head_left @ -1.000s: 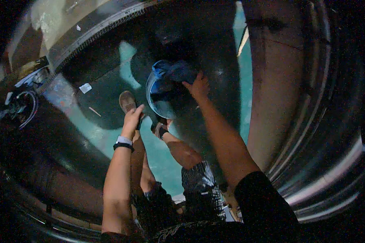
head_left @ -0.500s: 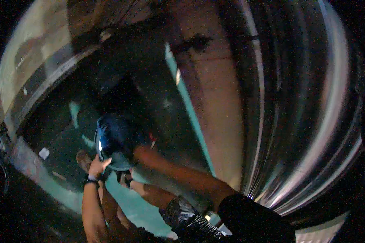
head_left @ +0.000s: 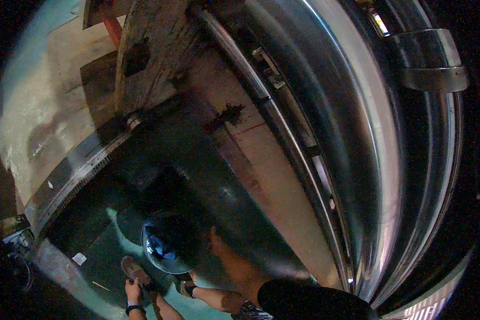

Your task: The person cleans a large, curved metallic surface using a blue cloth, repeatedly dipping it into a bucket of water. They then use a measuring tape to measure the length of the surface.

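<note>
A round basin or bucket point(head_left: 168, 271) with a shiny rim stands on the dark floor ahead of my feet. Bunched blue cloth point(head_left: 162, 248) shows inside it; the far part is lost in shadow. My left hand point(head_left: 133, 290), wearing a dark wristband, hovers below and left of the rim, beside my left shoe point(head_left: 127, 265) in the picture. It appears empty, with its fingers loosely apart. My right hand point(head_left: 214, 237) reaches down right of the basin, where dim light hides its fingers and whatever they may touch. My right shoe point(head_left: 185, 286) is just below the basin.
Large shiny metal pipes or panels point(head_left: 365, 122) rise along the right. A low ledge point(head_left: 85, 170) with a grating runs at the left, under a stained pale wall point(head_left: 53, 122). A small white scrap point(head_left: 79, 259) and a thin stick point(head_left: 101, 286) lie on the floor.
My left hand has come off the basin's rim and dropped below it. The view has shifted, placing the basin lower in the picture. My right arm still reaches beside it.
</note>
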The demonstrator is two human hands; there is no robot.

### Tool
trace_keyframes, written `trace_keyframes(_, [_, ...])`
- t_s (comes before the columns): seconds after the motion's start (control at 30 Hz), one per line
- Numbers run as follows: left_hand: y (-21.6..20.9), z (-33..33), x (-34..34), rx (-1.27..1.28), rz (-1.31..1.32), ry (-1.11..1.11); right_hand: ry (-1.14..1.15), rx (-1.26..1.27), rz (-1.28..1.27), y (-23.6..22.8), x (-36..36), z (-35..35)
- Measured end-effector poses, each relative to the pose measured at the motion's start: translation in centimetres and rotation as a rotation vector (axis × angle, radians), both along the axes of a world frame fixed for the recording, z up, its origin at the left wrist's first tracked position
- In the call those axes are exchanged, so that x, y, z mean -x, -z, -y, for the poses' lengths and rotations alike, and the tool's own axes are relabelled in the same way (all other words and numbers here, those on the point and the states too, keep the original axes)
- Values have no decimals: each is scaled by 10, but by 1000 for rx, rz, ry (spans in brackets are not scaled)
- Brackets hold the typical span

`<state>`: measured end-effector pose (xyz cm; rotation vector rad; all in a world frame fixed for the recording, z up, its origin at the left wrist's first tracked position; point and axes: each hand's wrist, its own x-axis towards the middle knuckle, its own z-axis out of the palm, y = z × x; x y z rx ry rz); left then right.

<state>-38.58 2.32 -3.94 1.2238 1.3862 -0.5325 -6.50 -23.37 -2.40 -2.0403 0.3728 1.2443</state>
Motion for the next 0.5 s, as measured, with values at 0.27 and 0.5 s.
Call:
trace_keyframes(0.27, [-66,-10,-17,-65,-17,-5,-490,23,132,-24,-77,32])
trace_keyframes(0.5, [-92,-13,-120,146,328,-204,449,-126,-320,21,-86,42])
